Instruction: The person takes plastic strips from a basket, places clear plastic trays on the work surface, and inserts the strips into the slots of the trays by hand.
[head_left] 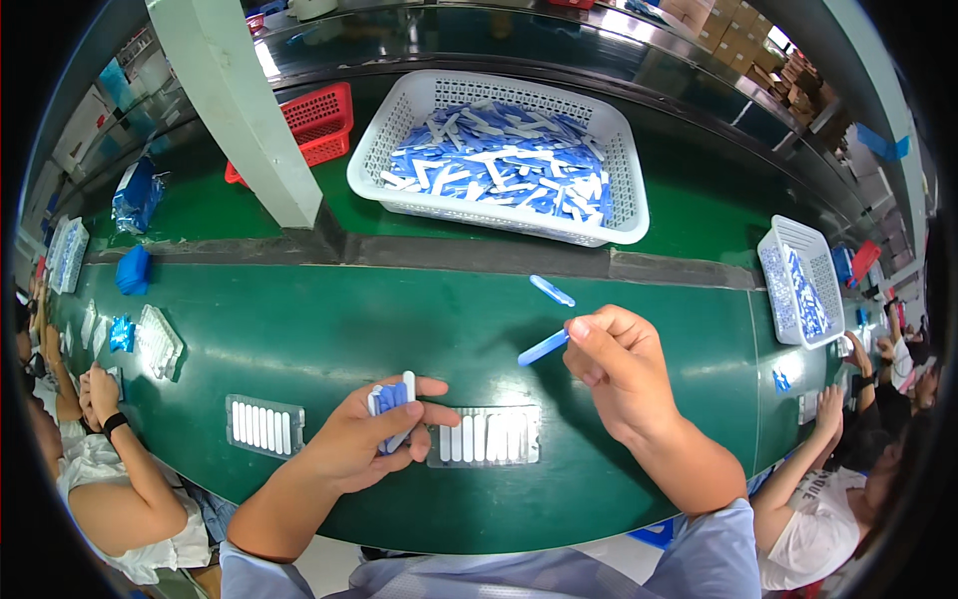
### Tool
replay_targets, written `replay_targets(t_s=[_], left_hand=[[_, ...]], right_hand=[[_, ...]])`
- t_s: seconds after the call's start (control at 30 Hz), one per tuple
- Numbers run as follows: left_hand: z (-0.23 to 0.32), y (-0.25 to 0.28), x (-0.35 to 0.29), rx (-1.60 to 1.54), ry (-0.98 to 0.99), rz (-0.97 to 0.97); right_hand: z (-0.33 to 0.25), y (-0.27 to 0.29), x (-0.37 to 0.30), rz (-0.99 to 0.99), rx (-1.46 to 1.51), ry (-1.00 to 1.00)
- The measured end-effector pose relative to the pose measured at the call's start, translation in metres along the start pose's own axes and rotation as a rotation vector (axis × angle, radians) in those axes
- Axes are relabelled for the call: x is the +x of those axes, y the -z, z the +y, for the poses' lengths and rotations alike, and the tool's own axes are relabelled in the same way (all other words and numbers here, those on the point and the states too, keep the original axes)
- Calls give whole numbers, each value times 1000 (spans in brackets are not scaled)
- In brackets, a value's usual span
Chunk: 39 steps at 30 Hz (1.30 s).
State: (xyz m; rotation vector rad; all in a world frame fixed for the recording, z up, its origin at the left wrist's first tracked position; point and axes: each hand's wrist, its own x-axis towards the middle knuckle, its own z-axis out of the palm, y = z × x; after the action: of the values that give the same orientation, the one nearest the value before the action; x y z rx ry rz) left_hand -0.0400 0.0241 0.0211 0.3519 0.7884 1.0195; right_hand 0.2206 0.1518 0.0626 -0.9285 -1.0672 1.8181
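Between the thumb and fingertips of my right hand [624,369] is one slim blue stick [542,347], held above the green table and pointing left. My left hand [384,429] is closed around a small bunch of blue and white sticks [393,401], one white one standing higher than the others. Partly behind its fingers lies a clear plastic tray [534,457] with several white sticks side by side. To the left, a second clear tray [233,423] holds a similar row. A loose blue-and-white stick [552,291] rests on the table beyond my right hand.
A large white perforated basket [369,165] heaped with blue and white sticks stands beyond a dark ledge [479,254]. Left of it are a pale post [239,110] and a red basket [334,120]. Co-workers sit at both sides; a smaller white basket [788,319] is at right.
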Motion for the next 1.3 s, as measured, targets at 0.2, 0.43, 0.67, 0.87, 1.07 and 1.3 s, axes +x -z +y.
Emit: replay_targets(t_s=[0.2, 0.43, 0.67, 0.87, 1.07, 1.3], left_hand=[[3, -8, 0, 4, 46, 92], [0, -9, -2, 59, 102, 57], [-1, -3, -4, 43, 88, 12], [6, -7, -8, 445, -15, 35], [4, -15, -3, 876, -247, 99], [-20, -8, 3, 1489, -760, 69]], right_hand=[[1, 10, 1, 1, -8, 37], [-2, 21, -3, 43, -167, 116], [-1, 29, -2, 6, -129, 118], [-4, 42, 8, -204, -210, -88], [22, 40, 3, -568, -771, -80], [19, 23, 2, -664, -1184, 308]])
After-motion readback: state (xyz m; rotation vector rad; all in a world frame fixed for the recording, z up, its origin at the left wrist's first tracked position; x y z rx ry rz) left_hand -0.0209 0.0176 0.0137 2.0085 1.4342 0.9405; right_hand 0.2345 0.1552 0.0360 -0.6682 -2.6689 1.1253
